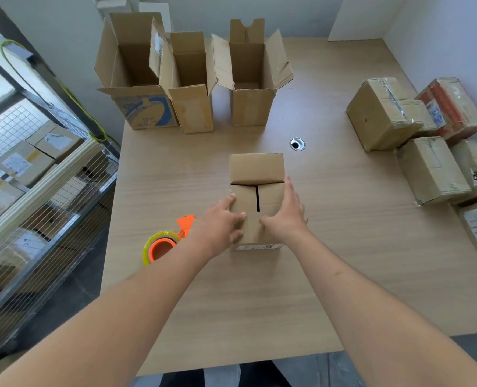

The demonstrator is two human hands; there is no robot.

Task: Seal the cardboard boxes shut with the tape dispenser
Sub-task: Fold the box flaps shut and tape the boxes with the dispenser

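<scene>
Tape dispenser (pixel 166 241) lies just left of the left hand (pixel 217 224), nearer than the right hand (pixel 283 216); both hands, fingers straight, press the box (pixel 255 169) flaps.

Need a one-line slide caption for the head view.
Both hands press down the flaps of a small cardboard box; the orange tape dispenser waits beside it, untouched.

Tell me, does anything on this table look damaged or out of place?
Mostly tidy. The open box at the back right of the row has crumpled, bent flaps, and the sealed parcels at the right lie tilted in a loose heap. The box being closed still gapes between its flaps.
</scene>
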